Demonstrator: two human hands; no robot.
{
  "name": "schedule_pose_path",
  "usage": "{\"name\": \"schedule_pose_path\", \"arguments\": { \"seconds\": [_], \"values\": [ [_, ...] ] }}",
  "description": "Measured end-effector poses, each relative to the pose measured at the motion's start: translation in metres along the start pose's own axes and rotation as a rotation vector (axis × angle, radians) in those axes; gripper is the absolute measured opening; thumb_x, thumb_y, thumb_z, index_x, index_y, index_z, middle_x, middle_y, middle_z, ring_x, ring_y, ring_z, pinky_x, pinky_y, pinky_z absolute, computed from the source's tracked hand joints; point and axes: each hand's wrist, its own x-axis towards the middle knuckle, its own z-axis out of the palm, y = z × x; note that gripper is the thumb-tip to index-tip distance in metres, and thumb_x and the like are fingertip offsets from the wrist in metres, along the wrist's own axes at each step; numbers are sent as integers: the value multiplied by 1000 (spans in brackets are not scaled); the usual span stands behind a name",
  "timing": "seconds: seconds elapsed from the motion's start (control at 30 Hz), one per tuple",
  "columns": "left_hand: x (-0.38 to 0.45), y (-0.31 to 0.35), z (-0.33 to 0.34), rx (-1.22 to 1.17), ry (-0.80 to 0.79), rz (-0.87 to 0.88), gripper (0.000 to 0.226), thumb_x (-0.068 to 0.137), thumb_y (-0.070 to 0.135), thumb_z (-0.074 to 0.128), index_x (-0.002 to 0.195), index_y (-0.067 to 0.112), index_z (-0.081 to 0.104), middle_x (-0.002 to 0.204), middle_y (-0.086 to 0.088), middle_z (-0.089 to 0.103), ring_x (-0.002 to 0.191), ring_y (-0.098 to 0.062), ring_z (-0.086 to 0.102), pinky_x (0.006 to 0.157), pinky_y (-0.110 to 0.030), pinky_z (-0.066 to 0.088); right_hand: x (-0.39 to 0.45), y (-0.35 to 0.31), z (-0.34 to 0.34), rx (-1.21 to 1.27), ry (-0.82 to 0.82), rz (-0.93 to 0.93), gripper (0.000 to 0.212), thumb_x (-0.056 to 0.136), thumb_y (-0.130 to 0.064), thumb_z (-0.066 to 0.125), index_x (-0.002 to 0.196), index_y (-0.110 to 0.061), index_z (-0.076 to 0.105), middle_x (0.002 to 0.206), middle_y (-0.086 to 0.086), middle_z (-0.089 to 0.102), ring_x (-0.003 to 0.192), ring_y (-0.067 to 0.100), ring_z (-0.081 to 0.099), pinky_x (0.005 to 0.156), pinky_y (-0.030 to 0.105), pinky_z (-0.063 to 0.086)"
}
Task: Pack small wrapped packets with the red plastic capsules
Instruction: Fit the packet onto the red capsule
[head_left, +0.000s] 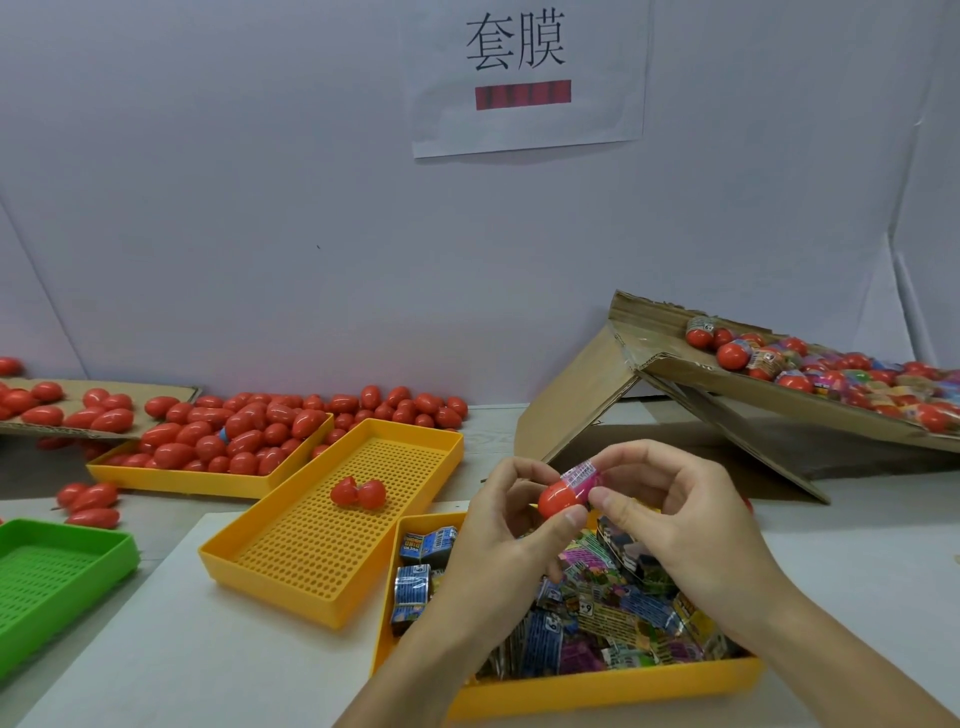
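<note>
Red capsule (560, 500), likely light, hard and slick, is sitting pinched between the left hand (511, 525) fingertips while the right hand (670, 512) fingers are clamping the pink wrapped packet (582, 477) at its open end, above the packet tray (597, 686).

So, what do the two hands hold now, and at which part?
Both hold one red capsule. The left hand pinches its bare red end; the right hand pinches the end with the pink wrapper.
</note>
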Motion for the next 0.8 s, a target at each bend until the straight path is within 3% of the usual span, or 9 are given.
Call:
{"name": "schedule_pose_path", "arguments": {
  "seconds": [0.27, 0.4, 0.53, 0.63, 0.8],
  "values": [
    [0, -1, 1, -41, -2, -21, 39, 79, 35, 73, 110, 18, 57, 88, 1, 66, 68, -8, 60, 69, -25, 52, 1, 1, -1, 91, 31, 22, 40, 78, -1, 77, 107, -22, 59, 96, -12, 71, 91, 11, 73, 61, 20, 57],
    [-1, 0, 1, -68, 6, -42, 42, 76, 36, 74, 109, 17, 57, 88, -1, 67, 67, -6, 61, 67, -24, 50, 2, 1, -2, 138, -35, 29, 45, 80, 1, 74, 114, -24, 59, 102, -7, 73, 95, 14, 73, 66, 22, 58],
    [-1, 0, 0, -40, 14, -40, 39, 74, 39, 76, 103, 19, 59, 87, -2, 68, 65, -4, 58, 66, -23, 50, 1, 2, -4, 123, -92, 16, 46, 76, -12, 78, 114, -32, 63, 103, -2, 74, 98, 18, 72, 76, 26, 59],
    [0, 0, 0, -7, 8, -24, 31, 76, 35, 78, 99, 22, 61, 79, 4, 69, 65, -3, 60, 67, -21, 50, 2, 1, -3, 242, -84, 44, 41, 67, -29, 78, 106, -39, 68, 102, 3, 74, 95, 23, 73, 73, 28, 60],
    [0, 0, 1, 47, 48, -37, 39, 69, 39, 80, 101, 24, 63, 86, 0, 73, 73, -3, 66, 66, -18, 51, 3, 4, -3, 237, -22, 61, 45, 68, -24, 76, 112, -28, 65, 97, 2, 75, 88, 22, 75, 62, 21, 57]
  ]
}}
